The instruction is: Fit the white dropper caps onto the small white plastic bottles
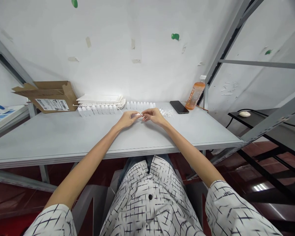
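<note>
White patterned shirt [149,203] lies nearest; past it, over the grey table [88,137], the left hand [128,118] and right hand [154,115] pinch a small white piece [139,114] between nearly closed fingertips. Beside the right hand lie white bits [166,113]; beyond are bottles [98,109] in two rows, a phone [179,107], papers [100,98], a cardboard box [52,100] and an orange drink [195,95].

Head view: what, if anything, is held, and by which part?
Left hand and right hand hold a small white piece at the fingertips; which part each grips is too small to tell.
</note>
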`<state>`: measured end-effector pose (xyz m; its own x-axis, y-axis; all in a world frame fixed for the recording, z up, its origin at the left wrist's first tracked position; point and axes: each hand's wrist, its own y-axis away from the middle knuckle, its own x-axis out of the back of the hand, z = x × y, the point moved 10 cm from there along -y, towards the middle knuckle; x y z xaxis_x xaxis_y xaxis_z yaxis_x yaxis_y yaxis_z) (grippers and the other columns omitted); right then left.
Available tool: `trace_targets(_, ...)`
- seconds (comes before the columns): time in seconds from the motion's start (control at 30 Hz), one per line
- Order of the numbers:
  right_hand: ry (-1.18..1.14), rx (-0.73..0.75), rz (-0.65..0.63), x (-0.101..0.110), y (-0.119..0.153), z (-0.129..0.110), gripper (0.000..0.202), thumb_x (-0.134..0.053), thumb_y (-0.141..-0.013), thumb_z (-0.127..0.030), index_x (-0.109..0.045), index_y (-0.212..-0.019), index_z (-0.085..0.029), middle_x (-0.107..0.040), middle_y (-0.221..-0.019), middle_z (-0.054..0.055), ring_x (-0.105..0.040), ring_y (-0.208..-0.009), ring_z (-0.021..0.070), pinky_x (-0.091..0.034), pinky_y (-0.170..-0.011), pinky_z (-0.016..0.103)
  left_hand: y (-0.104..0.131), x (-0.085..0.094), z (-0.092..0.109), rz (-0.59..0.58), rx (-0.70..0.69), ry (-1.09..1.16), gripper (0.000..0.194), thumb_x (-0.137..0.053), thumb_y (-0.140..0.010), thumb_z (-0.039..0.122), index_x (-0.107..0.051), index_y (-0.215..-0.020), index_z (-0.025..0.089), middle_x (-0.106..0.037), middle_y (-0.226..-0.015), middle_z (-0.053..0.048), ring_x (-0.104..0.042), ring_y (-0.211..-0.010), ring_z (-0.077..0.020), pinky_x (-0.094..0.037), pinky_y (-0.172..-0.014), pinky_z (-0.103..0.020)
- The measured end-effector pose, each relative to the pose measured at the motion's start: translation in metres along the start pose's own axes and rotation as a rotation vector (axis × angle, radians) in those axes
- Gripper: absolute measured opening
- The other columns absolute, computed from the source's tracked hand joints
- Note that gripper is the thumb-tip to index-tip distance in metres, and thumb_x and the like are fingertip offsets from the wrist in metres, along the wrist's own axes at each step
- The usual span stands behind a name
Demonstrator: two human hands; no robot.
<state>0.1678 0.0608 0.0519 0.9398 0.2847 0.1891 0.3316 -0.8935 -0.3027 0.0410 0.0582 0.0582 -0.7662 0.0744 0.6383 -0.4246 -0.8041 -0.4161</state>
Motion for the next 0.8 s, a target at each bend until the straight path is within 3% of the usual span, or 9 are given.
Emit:
trace_targets(0.17,-0.018,-0.013,0.023,-0.003,0.001,0.002,0.03,-0.082,-0.075,-0.033,-0.071,-0.093,-0.012,-0.075,-0.082,0.009,-0.073,-0.068,0.0189,-0.061,-0.061,0.029,0.001,0.001,0.003,0.015,-0.004,-0.015,0.046,-0.055,-0.089,0.053,-0.078,-0.101,0.017,-0.077,-0.11,-0.009,-0.067,-0.105,-0.0274,-0.049,-0.094,-0.034)
trace_targets(0.47,-0.023,0.012,0.079,0.001,0.0,0.0,0.019,-0.077,-0.075,-0.027,-0.067,-0.086,-0.014,-0.072,-0.077,0.005,-0.07,-0.065,0.0153,-0.059,-0.061,0.027,0.0,-0.004,0.007,-0.015,-0.001,-0.049,0.048,-0.045,-0.093,0.047,-0.076,-0.109,0.014,-0.075,-0.113,-0.01,-0.066,-0.102,-0.0251,-0.049,-0.091,-0.033)
trace_targets(0.63,0.076,0.019,0.114,0.004,0.0,-0.001,0.018,-0.069,-0.079,-0.025,-0.066,-0.094,-0.015,-0.07,-0.081,0.004,-0.068,-0.065,0.0136,-0.056,-0.054,0.023,-0.001,-0.008,-0.002,-0.073,0.033,0.0,0.048,-0.047,-0.091,0.049,-0.075,-0.109,0.015,-0.075,-0.11,-0.01,-0.067,-0.093,-0.0226,-0.05,-0.083,-0.031)
trace_targets(0.8,0.214,0.055,0.171,0.012,0.0,-0.003,0.021,-0.059,-0.086,-0.023,-0.066,-0.105,-0.017,-0.069,-0.091,0.004,-0.068,-0.063,0.0126,-0.053,-0.054,0.023,-0.003,0.003,-0.022,-0.002,0.106,0.024,0.052,-0.056,-0.084,0.054,-0.072,-0.111,0.013,-0.077,-0.096,-0.012,-0.069,-0.085,-0.0241,-0.051,-0.083,-0.035)
